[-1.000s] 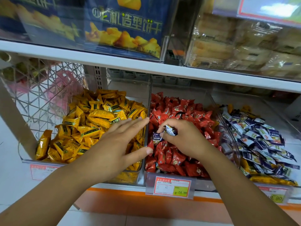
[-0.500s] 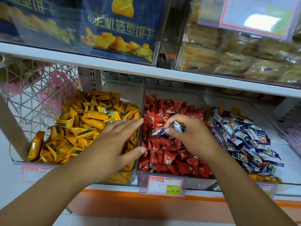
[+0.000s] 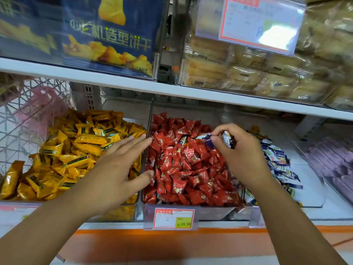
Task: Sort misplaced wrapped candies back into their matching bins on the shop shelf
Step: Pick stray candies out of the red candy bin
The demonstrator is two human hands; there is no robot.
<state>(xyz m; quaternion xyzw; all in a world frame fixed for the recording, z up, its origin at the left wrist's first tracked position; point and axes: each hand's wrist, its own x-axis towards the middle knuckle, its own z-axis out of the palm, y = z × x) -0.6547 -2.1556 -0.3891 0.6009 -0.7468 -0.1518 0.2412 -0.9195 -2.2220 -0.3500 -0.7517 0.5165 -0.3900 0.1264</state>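
- The right hand [image 3: 240, 152] hangs over the back right corner of the red candy bin [image 3: 210, 211], with thumb and fingertips pinching blue-and-white candies [image 3: 227, 140].
- Another blue-and-white wrapper [image 3: 182, 139] lies among the red candies [image 3: 179, 169] near the back edge.
- The left hand [image 3: 118, 169] lies flat with fingers straight and slightly spread at the right edge of the yellow candy bin [image 3: 122, 213], holding nothing.
- The blue candy bin [image 3: 313, 188] stands just right of the red one.
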